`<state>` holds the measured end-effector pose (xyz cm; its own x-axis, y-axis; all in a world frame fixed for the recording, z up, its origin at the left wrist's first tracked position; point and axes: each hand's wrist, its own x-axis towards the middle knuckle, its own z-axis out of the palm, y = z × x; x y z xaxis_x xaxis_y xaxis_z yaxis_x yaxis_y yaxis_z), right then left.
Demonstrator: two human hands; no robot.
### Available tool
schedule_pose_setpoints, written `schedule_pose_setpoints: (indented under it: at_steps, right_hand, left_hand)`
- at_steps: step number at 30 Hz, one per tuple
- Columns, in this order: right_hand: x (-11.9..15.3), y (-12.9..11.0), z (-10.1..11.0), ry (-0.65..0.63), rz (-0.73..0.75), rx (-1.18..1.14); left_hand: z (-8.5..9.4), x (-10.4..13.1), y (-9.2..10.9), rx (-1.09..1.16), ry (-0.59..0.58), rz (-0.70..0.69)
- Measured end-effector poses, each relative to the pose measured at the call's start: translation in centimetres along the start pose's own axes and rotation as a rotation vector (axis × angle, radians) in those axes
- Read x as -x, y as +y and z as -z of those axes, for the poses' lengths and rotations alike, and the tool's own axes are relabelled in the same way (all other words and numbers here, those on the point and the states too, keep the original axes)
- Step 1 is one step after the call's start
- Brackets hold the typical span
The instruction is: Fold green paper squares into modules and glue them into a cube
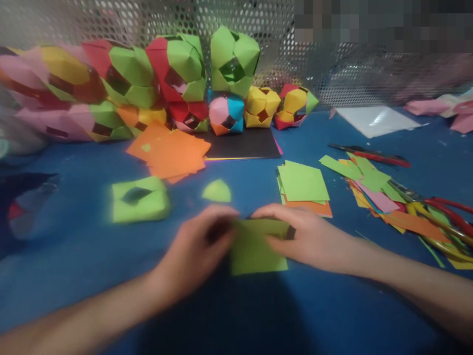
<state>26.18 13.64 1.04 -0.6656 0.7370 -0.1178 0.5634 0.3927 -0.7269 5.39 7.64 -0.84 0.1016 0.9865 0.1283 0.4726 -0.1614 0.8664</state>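
Green paper (258,254) lies flat between your hands on the blue table (84,276), nearly square with no clear long axis, its far edge running left to right. Your left hand (197,241) meets it at the far left corner, fingers curled in; blur hides whether they pinch it, so you cannot tell. Your right hand (314,239) comes over the right side, thumb on the sheet and forefinger apart from it along the far edge; its grip is unclear too. Neither hand is plainly nearer. Just beyond the far edge sits a small green wedge (217,191), and a stack (303,181) lies beyond your right hand.
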Motion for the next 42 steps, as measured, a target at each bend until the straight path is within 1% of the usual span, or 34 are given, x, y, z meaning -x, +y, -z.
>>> schedule_pose_setpoints:
  at_steps: [2, 4, 6, 8, 10, 13, 17, 21, 25, 31, 37, 42]
  right_hand:
    - [0.0, 0.3, -0.5, 0.134, 0.041, -0.008]
    - [-0.2, 0.6, -1.0, 0.254, 0.041, -0.063]
    - [-0.4, 0.9, -1.3, 0.297, 0.045, -0.122]
    - [-0.5, 1.3, -1.5, 0.290, 0.083, -0.119]
    - [-0.5, 1.5, -1.5, 0.282, 0.141, -0.053]
    - [-0.4, 1.9, -1.7, 0.285, 0.222, 0.057]
    - [-0.4, 2.2, -2.1, 0.301, 0.313, 0.104]
    - [-0.7, 2.4, -2.2, 0.338, 0.371, 0.098]
    - [-0.9, 2.6, -2.0, 0.339, 0.440, 0.126]
    - [-0.5, 3.0, -2.1, 0.278, 0.671, 0.325]
    - [-0.3, 2.8, -1.9, 0.259, 0.684, 0.384]
    - [-0.4, 2.5, -1.8, 0.272, 0.773, 0.397]
  left_hand:
    - [0.0, -0.1, 0.0, -0.072, 0.032, -0.021]
    - [0.1, -0.1, 0.0, -0.062, 0.067, -0.005]
    - [0.1, -0.2, -0.1, -0.027, 0.084, 0.018]
    - [0.2, -0.3, -0.2, -0.042, 0.100, -0.001]
    - [0.2, -0.4, -0.3, -0.121, 0.113, -0.064]
    - [0.4, -0.6, -0.5, -0.244, 0.101, -0.141]
    - [0.6, -0.9, -0.6, -0.345, 0.068, -0.137]
    - [0.7, -1.1, -0.8, -0.344, 0.018, -0.139]
    - [0.6, -1.1, -1.0, -0.344, -0.004, -0.188]
    - [0.5, -0.8, -1.4, -0.375, -0.013, -0.310]
    - [0.7, -0.6, -1.4, -0.480, -0.059, -0.410]
    - [0.7, -0.5, -1.6, -0.540, -0.098, -0.523]
